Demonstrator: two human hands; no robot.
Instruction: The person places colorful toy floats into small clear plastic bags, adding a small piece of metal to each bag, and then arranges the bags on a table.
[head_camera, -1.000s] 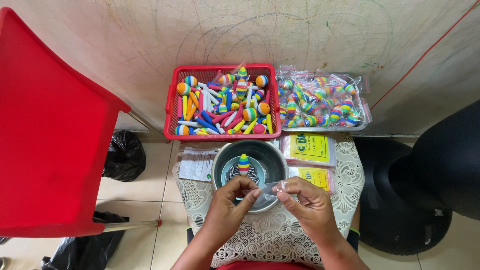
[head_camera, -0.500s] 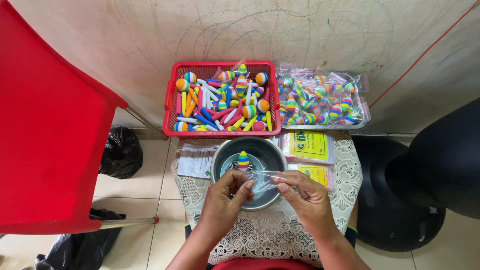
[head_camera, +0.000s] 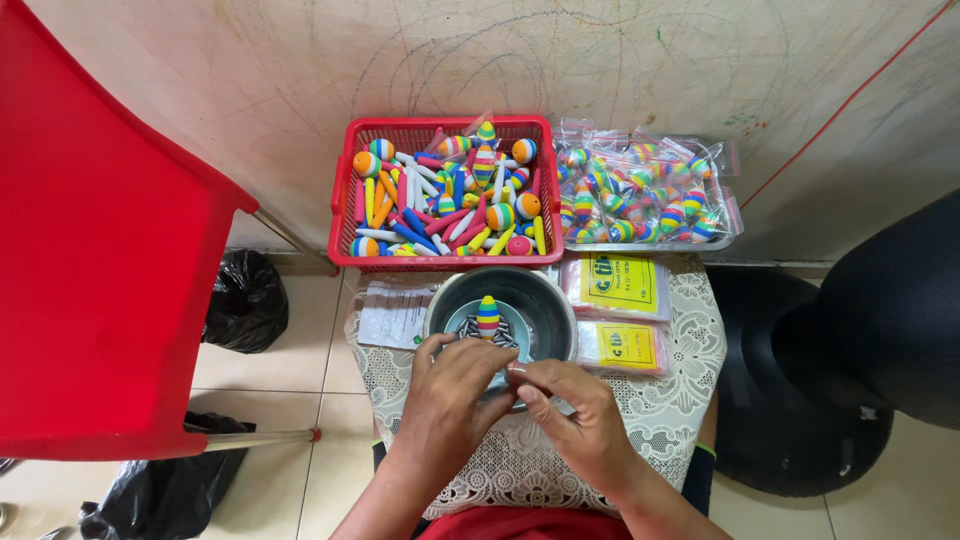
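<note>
Both hands meet over the near rim of a grey metal bowl (head_camera: 545, 300). The left hand (head_camera: 455, 385) has its fingers curled in toward the right hand (head_camera: 570, 410), and the fingertips of both are pinched together on something small and clear. It looks like a little plastic bag (head_camera: 505, 372), but it's mostly hidden by the fingers, so I can't say for sure. Inside the bowl one striped float (head_camera: 487, 316) stands upright, with rainbow bands, just beyond the fingertips and not touching them. The bowl sits on a small surface (head_camera: 680, 400) covered with a white lace cloth. At the far edge there's a red basket (head_camera: 343, 215) stuffed with more striped floats, balls and coloured sticks. Right beside it is a clear tray (head_camera: 725, 235) piled with floats already in little bags. Two packs with yellow labels (head_camera: 620, 285) lie just right of the bowl, one behind the other, and a paper slip (head_camera: 393, 312) lies to its left. A red chair (head_camera: 100, 270) fills the left side, with black bags (head_camera: 245, 300) on the floor under it.
</note>
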